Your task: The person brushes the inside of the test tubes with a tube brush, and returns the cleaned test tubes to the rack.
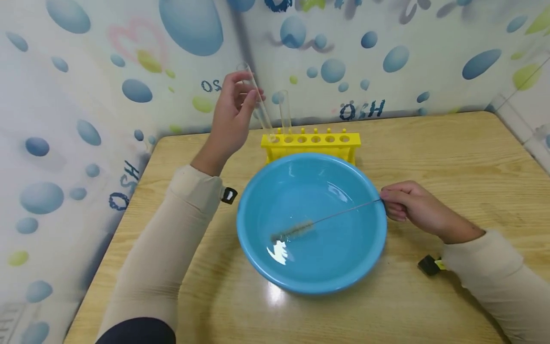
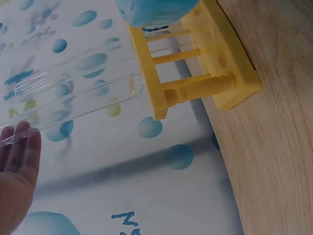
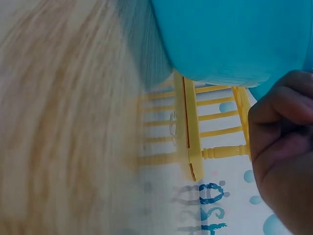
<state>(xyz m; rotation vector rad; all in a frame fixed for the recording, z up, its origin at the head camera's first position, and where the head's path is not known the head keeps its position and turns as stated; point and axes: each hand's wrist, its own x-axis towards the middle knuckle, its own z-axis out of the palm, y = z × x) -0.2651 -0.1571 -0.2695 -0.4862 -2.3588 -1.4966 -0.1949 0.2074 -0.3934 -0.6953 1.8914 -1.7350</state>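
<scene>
My left hand [image 1: 235,107] holds a clear glass test tube [image 1: 260,107] near its top, between thumb and fingers. The tube leans, its rounded bottom right at the leftmost hole of the yellow test tube rack [image 1: 309,139]. A second test tube [image 1: 285,112] stands in the rack one hole over. In the left wrist view, the held tube [image 2: 93,100] ends close to the rack's top plate [image 2: 149,73]. My right hand [image 1: 406,203] pinches the wire handle of a test tube brush [image 1: 296,230] at the right rim. The bristles lie in the blue basin [image 1: 245,229].
The basin holds clear water and stands in front of the rack, hiding its lower part. Both rest on a wooden table [image 1: 451,157] against a patterned wall [image 1: 335,71]. Small black devices [image 1: 229,195] are fixed at both sleeves.
</scene>
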